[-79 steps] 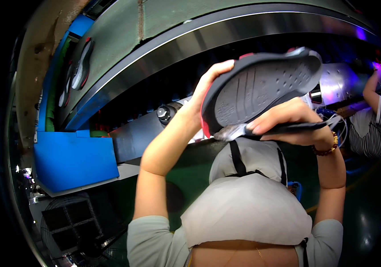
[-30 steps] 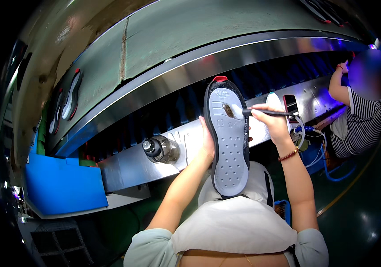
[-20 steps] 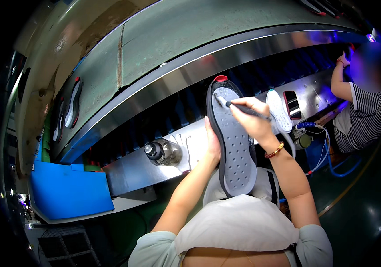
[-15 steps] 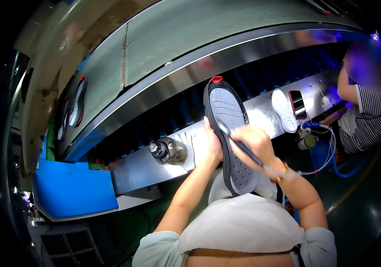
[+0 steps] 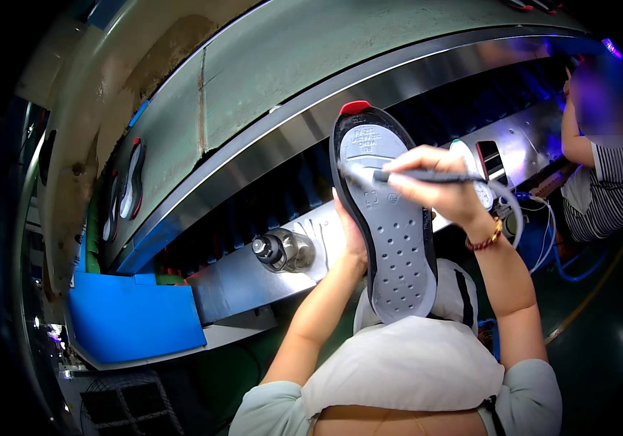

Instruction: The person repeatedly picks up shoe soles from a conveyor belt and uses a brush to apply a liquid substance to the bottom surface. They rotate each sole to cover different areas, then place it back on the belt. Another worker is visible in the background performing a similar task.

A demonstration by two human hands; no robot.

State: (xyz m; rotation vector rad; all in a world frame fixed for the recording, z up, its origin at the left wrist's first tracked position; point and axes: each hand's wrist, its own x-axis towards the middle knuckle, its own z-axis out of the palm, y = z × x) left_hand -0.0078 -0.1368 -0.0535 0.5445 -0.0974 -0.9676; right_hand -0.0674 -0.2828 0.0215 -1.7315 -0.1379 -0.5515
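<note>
A shoe sole [image 5: 399, 269] with a grey inner face, black rim and red tip is held upright in front of my body. My left hand [image 5: 351, 236] is closed on its left edge, the fingers partly hidden behind it. In my right hand [image 5: 449, 192] is a brush [image 5: 420, 176] with a black handle, pinched between fingers and thumb. A pale hose [image 5: 511, 207] runs from behind the handle's end. The blurred bristles lie over the upper left part of the sole's grey face.
A drink bottle [image 5: 282, 251] stands on the metal shelf [image 5: 235, 291]. The phone [image 5: 492, 161] lies farther right, near a pale sole [image 5: 464, 154] partly behind my hand. Soles [image 5: 132, 178] lie on the green conveyor belt [image 5: 290, 65]. A co-worker [image 5: 613, 182] in stripes sits at right.
The sole has risen slightly and its grey face now turns more toward me. My right hand has moved up with the brush, which now lies nearly level across the sole.
</note>
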